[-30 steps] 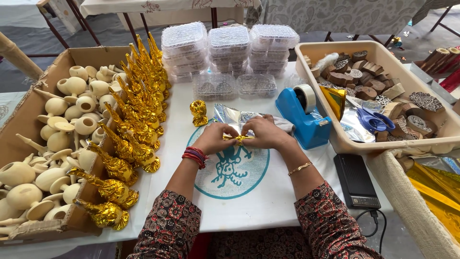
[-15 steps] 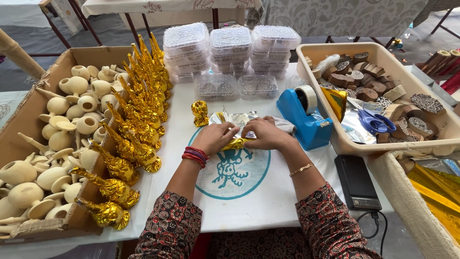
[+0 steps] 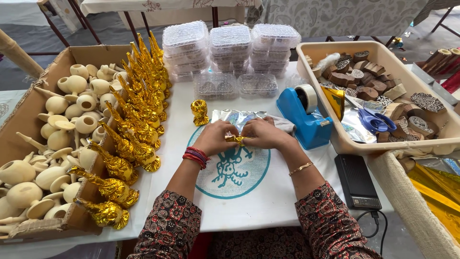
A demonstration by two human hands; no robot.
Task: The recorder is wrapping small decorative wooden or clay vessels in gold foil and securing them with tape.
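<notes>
My left hand [image 3: 216, 136] and my right hand [image 3: 262, 133] meet over the white table, both pinching a small piece wrapped in gold foil [image 3: 238, 139] between their fingertips. The piece is mostly hidden by my fingers. Under my hands lies a teal round print [image 3: 232, 170] on the white cloth. Just beyond my hands lies a sheet of silver foil [image 3: 239, 116], and a small gold-wrapped figure [image 3: 199, 112] stands upright to its left. Red bangles circle my left wrist and a thin chain my right.
A cardboard box [image 3: 33, 103] of plain wooden pieces sits left, with a row of gold-wrapped pieces [image 3: 136, 110] along its edge. Clear plastic containers [image 3: 230, 45] are stacked at the back. A blue tape dispenser [image 3: 306, 117], a beige tray [image 3: 383, 144] with carved blocks and scissors [image 3: 371, 119], and a black device [image 3: 355, 181] lie right.
My hands have stayed together over the teal print, working the gold-wrapped piece between the fingers; they shifted slightly. Nothing else on the table moved.
</notes>
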